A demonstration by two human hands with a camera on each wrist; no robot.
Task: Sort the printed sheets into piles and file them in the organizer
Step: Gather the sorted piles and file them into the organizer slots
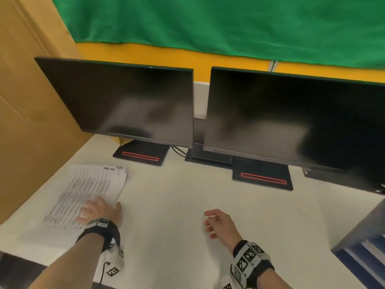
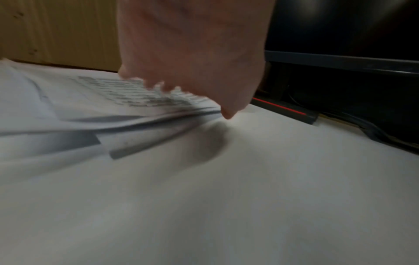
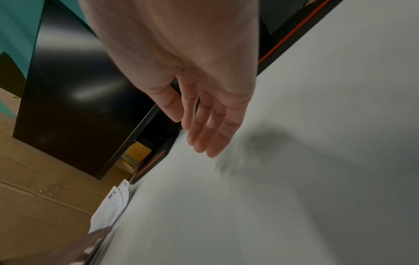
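A loose stack of printed sheets (image 1: 87,192) lies on the white desk (image 1: 170,205) at the left, slightly fanned, with handwriting at its top edge. My left hand (image 1: 98,211) lies flat on the stack's near right corner, fingers spread on the paper and thumb beside the edge. In the left wrist view the sheets (image 2: 95,100) lift a little under the left hand (image 2: 192,75). My right hand (image 1: 218,223) hovers over bare desk at the centre, fingers relaxed and holding nothing; the right wrist view shows the right hand (image 3: 204,125) with straight fingers above the desk. The organizer (image 1: 362,247), dark blue with trays, stands at the right edge.
Two dark monitors (image 1: 129,105) (image 1: 291,122) stand at the back on black bases with red stripes (image 1: 141,156). A cardboard panel (image 1: 25,122) walls the left side. Green cloth (image 1: 208,21) hangs behind. Cables (image 1: 177,151) run between the monitor bases.
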